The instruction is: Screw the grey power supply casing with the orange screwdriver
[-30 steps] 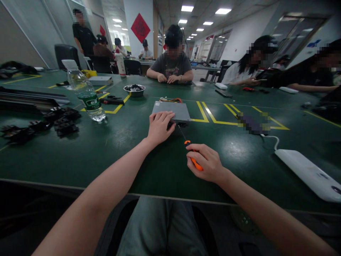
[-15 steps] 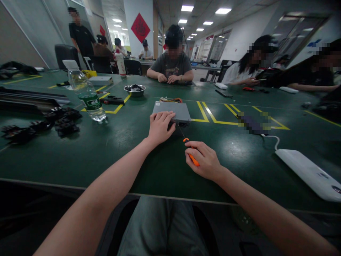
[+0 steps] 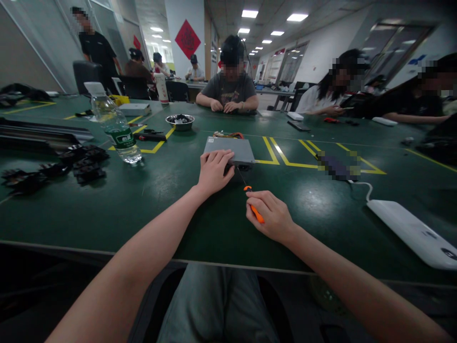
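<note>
A grey computer power supply (image 3: pixel 241 147) lies on the green table (image 3: pixel 200 228), with its coloured cables (image 3: pixel 233 135) at the far side. My left hand (image 3: pixel 217 169) grips its near left part, fingers flat across the top and thumb at the front face. In my right hand (image 3: pixel 269 214) is a screwdriver (image 3: pixel 257 214) with an orange and black handle, my fingers closed round it. Its thin shaft slants up and left to the front face of the power supply, by my left thumb. The exact spot where the tip meets it is hard to make out.
Left stand a water bottle (image 3: pixel 123 138) and black parts (image 3: pixel 89 164). A metal bowl (image 3: pixel 180 122) of small parts sits beyond, near a black-and-red tool (image 3: pixel 150 136). On the right a white power bank (image 3: pixel 410 231) is cabled to a blurred device (image 3: pixel 339 166). Several people sit around.
My right hand and the screwdriver handle have shifted very slightly left and down. My left hand and the power supply stay put. A standing person at the back left has moved left.
</note>
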Action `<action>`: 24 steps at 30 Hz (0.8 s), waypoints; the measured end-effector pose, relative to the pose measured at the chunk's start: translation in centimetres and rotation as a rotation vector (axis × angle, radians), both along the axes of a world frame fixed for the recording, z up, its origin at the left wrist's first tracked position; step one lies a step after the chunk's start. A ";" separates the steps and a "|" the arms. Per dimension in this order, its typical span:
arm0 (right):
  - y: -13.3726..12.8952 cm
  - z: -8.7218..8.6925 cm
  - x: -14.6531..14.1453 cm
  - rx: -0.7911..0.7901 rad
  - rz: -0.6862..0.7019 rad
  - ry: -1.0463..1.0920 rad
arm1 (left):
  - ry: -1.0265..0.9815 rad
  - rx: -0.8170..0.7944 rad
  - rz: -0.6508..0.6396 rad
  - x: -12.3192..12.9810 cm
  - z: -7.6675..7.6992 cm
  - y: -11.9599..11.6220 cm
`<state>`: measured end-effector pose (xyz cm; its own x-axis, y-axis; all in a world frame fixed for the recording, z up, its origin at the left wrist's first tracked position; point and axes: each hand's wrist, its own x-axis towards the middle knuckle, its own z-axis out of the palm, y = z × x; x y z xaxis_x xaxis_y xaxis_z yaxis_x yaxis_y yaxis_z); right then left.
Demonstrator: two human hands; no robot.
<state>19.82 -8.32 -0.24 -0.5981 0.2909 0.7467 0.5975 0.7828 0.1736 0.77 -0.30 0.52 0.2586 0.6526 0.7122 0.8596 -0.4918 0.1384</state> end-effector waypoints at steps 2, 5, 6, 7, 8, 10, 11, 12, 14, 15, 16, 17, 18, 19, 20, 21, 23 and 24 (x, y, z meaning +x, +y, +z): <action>0.1 -0.1 0.1 0.007 -0.005 -0.006 | 0.003 -0.004 0.004 0.0 0.0 0.0; 0.1 -0.2 0.2 0.045 0.018 -0.105 | 0.001 -0.001 0.003 0.0 0.0 0.0; 0.1 -0.2 0.2 0.052 0.024 -0.139 | -0.001 0.001 0.001 0.0 0.0 0.0; 0.1 -0.2 0.2 0.052 0.026 -0.168 | -0.003 0.002 -0.001 0.0 0.0 0.0; 0.1 -0.2 0.1 0.047 0.025 -0.195 | -0.005 0.002 -0.003 0.0 0.0 0.0; 0.0 -0.2 0.1 0.040 0.022 -0.251 | -0.003 0.000 -0.005 0.0 0.0 0.0; -0.1 -0.1 0.0 0.043 0.021 -0.279 | -0.002 -0.001 -0.004 0.0 0.0 0.0; -0.1 0.0 0.0 0.049 0.023 -0.304 | -0.001 -0.001 -0.001 0.0 0.0 0.0; -0.2 0.2 -0.1 0.062 0.035 -0.324 | 0.000 0.003 0.004 0.0 0.0 0.0; -0.2 0.3 -0.1 0.064 0.044 -0.328 | 0.002 0.006 0.006 0.0 0.0 0.0; -0.2 0.4 -0.2 0.066 0.051 -0.330 | 0.003 0.010 0.006 0.0 0.0 0.0; -0.2 0.4 -0.2 0.066 0.057 -0.330 | 0.005 0.013 0.006 0.0 0.0 0.0; -0.2 0.4 -0.2 0.062 0.058 -0.331 | 0.007 0.016 0.005 0.0 0.0 0.0; -0.2 0.4 -0.2 0.057 0.055 -0.326 | 0.008 0.019 0.003 0.0 0.0 0.0; -0.1 0.3 -0.1 0.047 0.051 -0.319 | 0.008 0.021 0.002 0.0 0.0 0.1; -0.1 0.2 -0.1 0.034 0.047 -0.307 | 0.008 0.024 0.001 0.0 0.0 0.1; 0.0 0.0 0.0 0.006 0.045 -0.256 | 0.007 0.029 -0.001 0.0 -0.1 0.1; 0.1 -0.1 0.0 -0.007 0.050 -0.218 | 0.007 0.030 -0.002 0.0 -0.1 0.1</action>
<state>19.84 -8.27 -0.33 -0.7586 0.2616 0.5967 0.5073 0.8118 0.2891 0.75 -0.21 0.45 0.2647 0.6302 0.7299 0.8597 -0.4971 0.1174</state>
